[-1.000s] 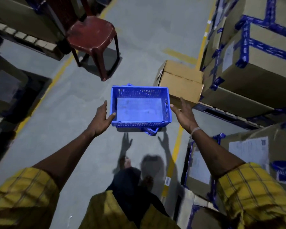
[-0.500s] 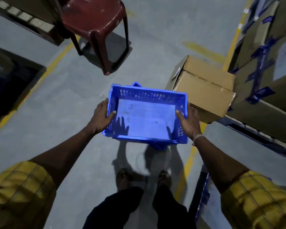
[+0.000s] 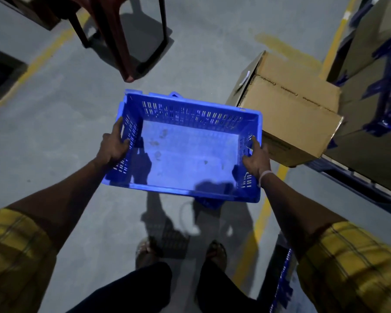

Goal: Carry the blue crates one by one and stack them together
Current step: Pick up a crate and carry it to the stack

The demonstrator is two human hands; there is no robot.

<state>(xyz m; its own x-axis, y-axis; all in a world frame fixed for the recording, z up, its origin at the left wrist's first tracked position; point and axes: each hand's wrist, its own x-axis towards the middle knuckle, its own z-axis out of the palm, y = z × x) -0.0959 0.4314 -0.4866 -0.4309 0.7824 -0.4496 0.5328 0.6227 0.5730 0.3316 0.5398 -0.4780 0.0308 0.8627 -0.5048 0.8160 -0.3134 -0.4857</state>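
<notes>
Now the left hand [image 3: 113, 146] and right hand [image 3: 256, 160] each grip an end wall of the blue crate [image 3: 187, 152], just beside the cardboard box [image 3: 289, 116], whose corner could snag it and tilt the stack.

Yellow plaid short sleeves [image 3: 352, 263], dark trousers [image 3: 142, 288], sandals [image 3: 145, 249], pale wristband [image 3: 265, 176] on rt wrist

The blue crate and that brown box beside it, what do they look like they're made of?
The blue crate looks like moulded plastic: even colour, slight sheen, neat rows of vent slots in its walls. The brown box looks like matte corrugated cardboard, with folded flaps and a creased, dented corner.
</notes>
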